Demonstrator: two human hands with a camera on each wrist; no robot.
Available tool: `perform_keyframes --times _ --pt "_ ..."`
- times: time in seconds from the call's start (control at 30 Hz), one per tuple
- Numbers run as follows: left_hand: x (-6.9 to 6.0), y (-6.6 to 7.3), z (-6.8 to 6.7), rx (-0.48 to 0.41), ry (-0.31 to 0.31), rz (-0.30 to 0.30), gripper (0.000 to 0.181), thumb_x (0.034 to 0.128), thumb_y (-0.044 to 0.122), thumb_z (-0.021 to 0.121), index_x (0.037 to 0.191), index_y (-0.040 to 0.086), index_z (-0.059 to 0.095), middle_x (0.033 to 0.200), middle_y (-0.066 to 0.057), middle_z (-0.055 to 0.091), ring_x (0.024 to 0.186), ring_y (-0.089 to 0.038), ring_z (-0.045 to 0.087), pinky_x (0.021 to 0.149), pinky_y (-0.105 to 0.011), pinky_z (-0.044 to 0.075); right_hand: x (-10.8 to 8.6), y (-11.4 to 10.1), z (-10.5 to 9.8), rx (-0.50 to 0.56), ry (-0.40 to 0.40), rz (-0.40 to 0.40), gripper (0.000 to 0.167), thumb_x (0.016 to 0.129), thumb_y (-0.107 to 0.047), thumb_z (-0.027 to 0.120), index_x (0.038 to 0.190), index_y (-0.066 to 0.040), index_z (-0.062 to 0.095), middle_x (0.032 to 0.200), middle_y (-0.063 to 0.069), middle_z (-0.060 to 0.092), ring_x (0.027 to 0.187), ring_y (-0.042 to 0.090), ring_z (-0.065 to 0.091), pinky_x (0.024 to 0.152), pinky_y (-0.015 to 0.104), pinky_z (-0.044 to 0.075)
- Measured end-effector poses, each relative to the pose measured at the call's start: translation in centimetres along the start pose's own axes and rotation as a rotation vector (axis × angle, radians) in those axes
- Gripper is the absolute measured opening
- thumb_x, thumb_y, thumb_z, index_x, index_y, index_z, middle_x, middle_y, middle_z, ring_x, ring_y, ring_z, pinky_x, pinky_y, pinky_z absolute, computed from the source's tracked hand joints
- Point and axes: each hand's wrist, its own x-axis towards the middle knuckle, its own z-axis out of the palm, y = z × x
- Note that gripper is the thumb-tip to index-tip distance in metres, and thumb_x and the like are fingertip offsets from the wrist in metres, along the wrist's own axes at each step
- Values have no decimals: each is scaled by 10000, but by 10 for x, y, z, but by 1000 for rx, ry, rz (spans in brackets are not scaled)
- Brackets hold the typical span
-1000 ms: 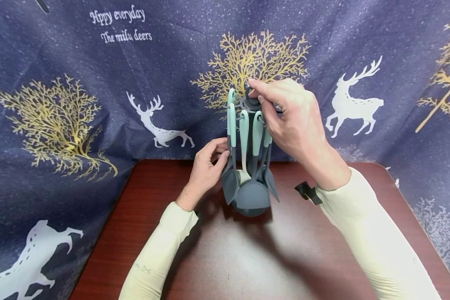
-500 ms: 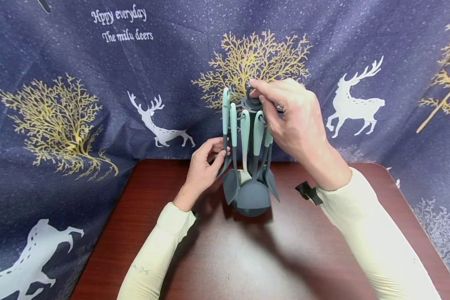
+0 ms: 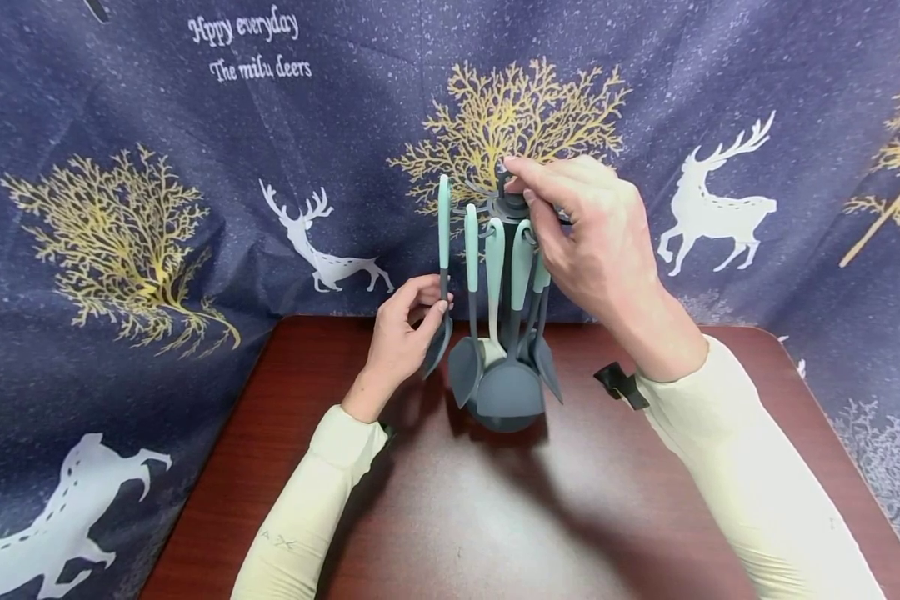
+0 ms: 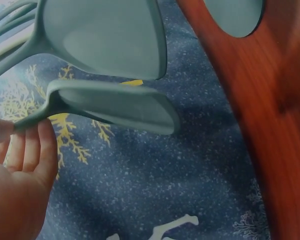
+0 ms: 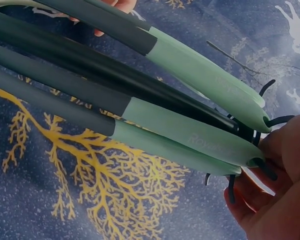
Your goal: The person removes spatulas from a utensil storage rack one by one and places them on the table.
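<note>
Leftward since a second ago, one mint-handled utensil (image 3: 444, 250) now sits apart beside the rack (image 3: 507, 207). On the reddish tabletop (image 3: 457, 517), that rack carries other utensils (image 3: 510, 387); my right grip (image 3: 592, 227) holds its top, my left grip (image 3: 401, 333) pinches the separated utensil's dark shaft.

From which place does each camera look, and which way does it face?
Head: on the head, facing forward and down at the utensil stand; both sleeves, left hand and right hand show.
Left wrist: worn there, facing the held utensil; left hand shows.
Right wrist: worn there, facing hanging handles; both hands partly show.
Head and left wrist share the held utensil.
</note>
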Motion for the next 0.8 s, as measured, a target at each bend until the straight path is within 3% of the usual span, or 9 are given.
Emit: perform_keyframes --times 0.3,0.6,0.8 --pt "-2 -2 -2 13 12 -12 286 1014 23 696 1299 31 670 1098 -118 718 1003 -232 732 887 -304 612 -1 0 -2 -15 8 -15 311 1057 -5 549 1281 -33 763 1048 97 805 998 319 722 917 472 538" --pt "-7 -4 -9 59 43 -32 291 988 -36 707 1276 -11 676 1073 -194 717 966 -317 722 855 -279 602 0 0 0 -9 9 -16 306 1048 -5 566 1280 -30 763 1048 99 804 1008 325 721 925 482 534" --pt "-12 14 -13 93 53 -29 289 971 -108 683 1258 -82 663 1046 -265 699 942 -376 708 830 -264 592 0 0 1 -9 1 -8 312 1049 -7 563 1289 -34 760 1048 86 805 995 316 722 929 488 528"
